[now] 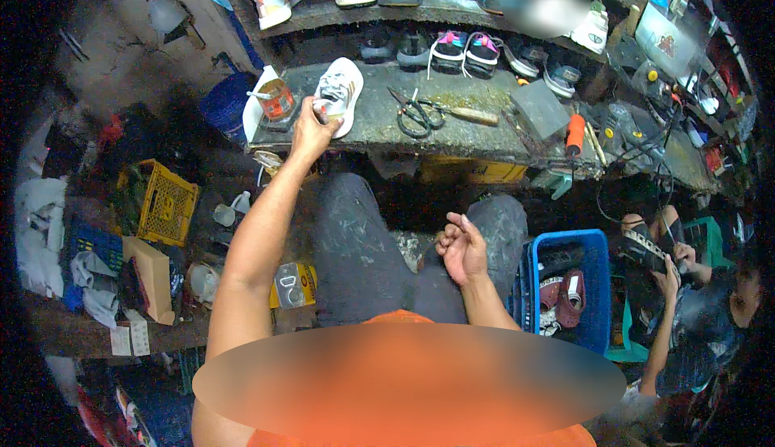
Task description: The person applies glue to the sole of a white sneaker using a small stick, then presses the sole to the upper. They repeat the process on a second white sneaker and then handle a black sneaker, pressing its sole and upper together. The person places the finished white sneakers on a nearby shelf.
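My left hand point(313, 134) reaches to the bench's left part and grips the heel end of a white sneaker point(343, 92) with tan stripes and a pale sole. Just left of the sneaker stands a jar point(277, 101) with an orange label and a stick-like handle leaning out of it. My right hand point(462, 255) rests over my right thigh, palm up, fingers loosely curled, with nothing seen in it. Black-handled scissors point(417, 116) lie on the bench right of the sneaker, beside a wooden-handled tool point(472, 114).
The worn bench point(375, 120) also carries a grey slab point(541, 110), an orange-handled tool point(575, 134) and black-and-pink sneakers point(464, 55). More shoes line the shelf point(323, 15) above. Right of my legs stands a blue basket point(604, 285) holding shoes. Another person's hands point(672, 273) hold a dark shoe.
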`<state>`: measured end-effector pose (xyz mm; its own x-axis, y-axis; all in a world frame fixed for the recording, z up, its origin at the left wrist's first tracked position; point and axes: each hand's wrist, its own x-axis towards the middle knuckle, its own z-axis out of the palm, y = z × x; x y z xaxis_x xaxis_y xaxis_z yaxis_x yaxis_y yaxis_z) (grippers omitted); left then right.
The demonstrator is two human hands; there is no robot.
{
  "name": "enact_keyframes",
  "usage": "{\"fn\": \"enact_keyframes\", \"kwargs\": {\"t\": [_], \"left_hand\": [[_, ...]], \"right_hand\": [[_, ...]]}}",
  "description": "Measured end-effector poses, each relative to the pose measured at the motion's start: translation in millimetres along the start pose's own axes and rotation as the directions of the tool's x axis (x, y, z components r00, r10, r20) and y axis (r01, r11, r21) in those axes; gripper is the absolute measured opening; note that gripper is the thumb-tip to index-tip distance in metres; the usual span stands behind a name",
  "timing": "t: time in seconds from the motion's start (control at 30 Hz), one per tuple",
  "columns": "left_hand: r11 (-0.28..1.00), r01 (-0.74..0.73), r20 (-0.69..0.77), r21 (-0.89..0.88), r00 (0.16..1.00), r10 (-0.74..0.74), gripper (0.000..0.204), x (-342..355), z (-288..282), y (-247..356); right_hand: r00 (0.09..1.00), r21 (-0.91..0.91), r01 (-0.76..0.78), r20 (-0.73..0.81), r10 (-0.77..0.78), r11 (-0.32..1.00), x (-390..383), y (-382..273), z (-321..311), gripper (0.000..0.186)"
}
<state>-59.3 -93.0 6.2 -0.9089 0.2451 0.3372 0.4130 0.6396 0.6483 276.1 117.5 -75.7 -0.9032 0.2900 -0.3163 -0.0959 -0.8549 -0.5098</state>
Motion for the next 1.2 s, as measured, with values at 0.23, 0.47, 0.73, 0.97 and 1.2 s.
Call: {"fn": "enact_keyframes", "kwargs": {"t": [0.23,0.47,0.73,0.97,1.2], "left_hand": [[0.978,-0.108,-0.3,-0.178,0.953,0.05,0.065,9,-42,28],[0.985,-0.16,-0.389,-0.06,0.913,0.125,0.056,40,-111,56],[0.986,-0.082,-0.07,0.146,0.993,0.093,0.052,33,-153,90],[0.977,-0.02,-0.013,0.214,1.0,0.023,0.058,48,-104,96],[0.939,-0.148,-0.202,0.31,0.955,0.218,0.053,42,-137,130]], "right_hand": [[0.999,-0.017,-0.025,-0.02,0.025,1.0,2,3,-5,0.032],[0.997,-0.072,-0.069,0.012,0.07,0.995,-5,10,-1,0.031],[0.994,-0.004,-0.106,-0.007,0.106,0.994,-2,5,-9,0.032],[0.982,0.057,-0.19,0.007,0.19,0.98,8,14,-4,0.029],[0.987,0.121,-0.148,-0.037,0.153,0.982,3,6,-4,0.027]]}}
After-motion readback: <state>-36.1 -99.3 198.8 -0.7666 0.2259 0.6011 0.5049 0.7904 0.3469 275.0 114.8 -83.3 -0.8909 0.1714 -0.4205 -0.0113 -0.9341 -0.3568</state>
